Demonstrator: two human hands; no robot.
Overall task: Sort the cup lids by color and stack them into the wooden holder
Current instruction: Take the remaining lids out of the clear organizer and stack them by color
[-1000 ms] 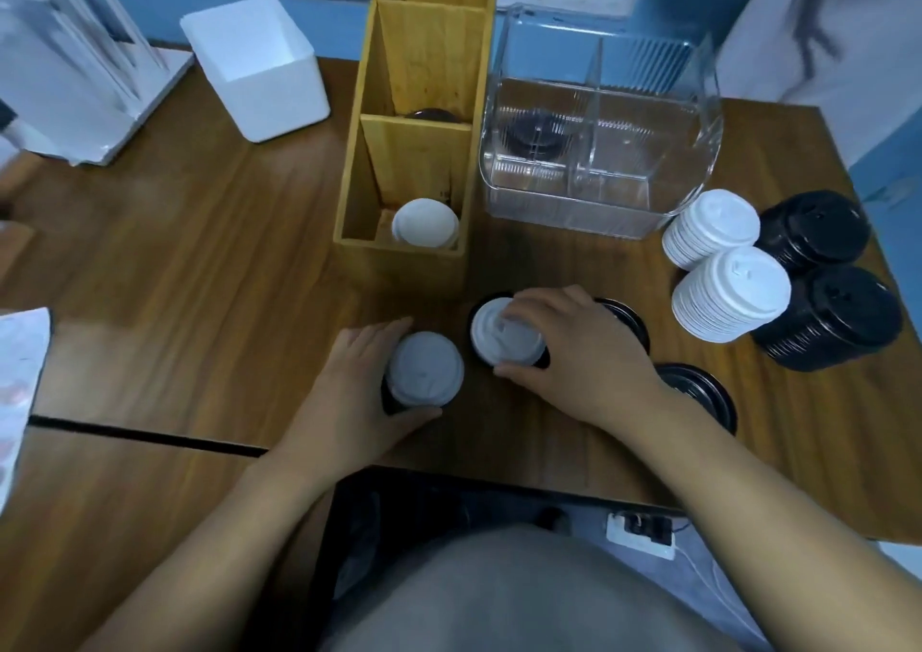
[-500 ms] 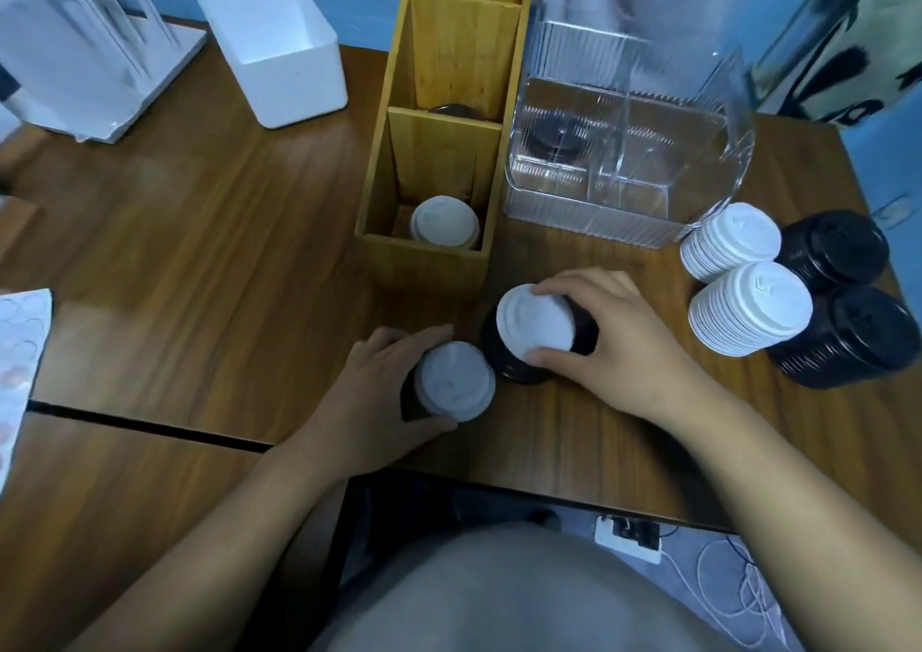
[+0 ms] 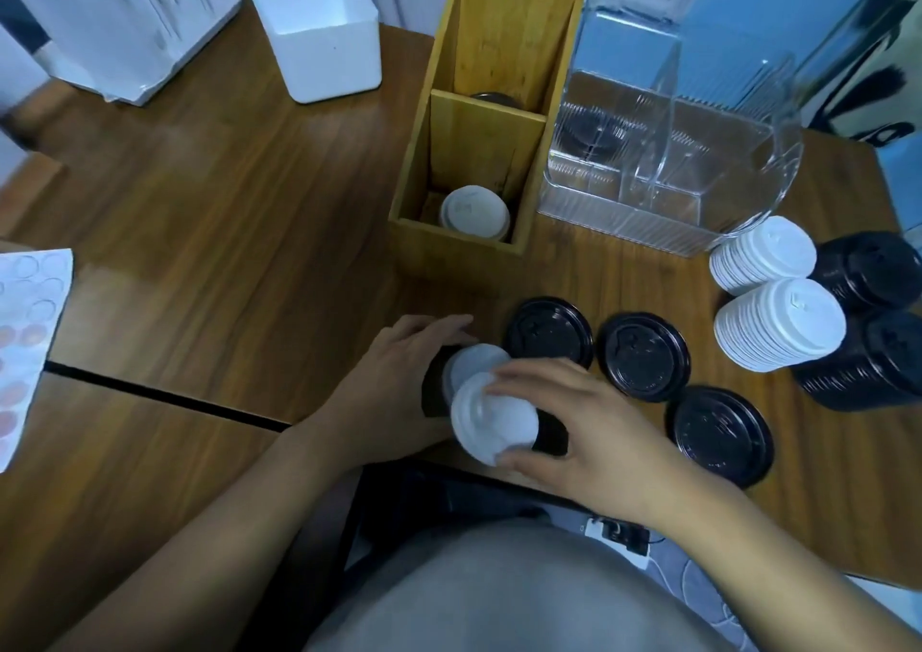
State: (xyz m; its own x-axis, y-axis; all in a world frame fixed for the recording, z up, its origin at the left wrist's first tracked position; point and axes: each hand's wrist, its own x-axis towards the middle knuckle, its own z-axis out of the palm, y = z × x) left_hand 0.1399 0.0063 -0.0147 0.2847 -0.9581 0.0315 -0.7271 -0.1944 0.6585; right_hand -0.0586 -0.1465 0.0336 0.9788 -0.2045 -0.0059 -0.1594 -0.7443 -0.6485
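Both hands hold small lid stacks at the near edge of the worktop (image 3: 209,232).

The right hand (image 3: 574,432) grips a white lid (image 3: 491,419) atop black ones; the left hand (image 3: 399,377) is wrapped around a second white-topped stack (image 3: 474,359) just behind. Three black lids (image 3: 643,354) lie flat to the right. The wooden holder (image 3: 479,152) has white lids (image 3: 474,212) in its nearest compartment.

Both forearms reach up from the bottom edge toward the frame's centre. The left hand (image 3: 399,377) is cupped, fingers curled forward and thumb low. The right hand (image 3: 578,432) sits just beside it, lower right, fingertips (image 3: 504,382) and thumb pinched inward.
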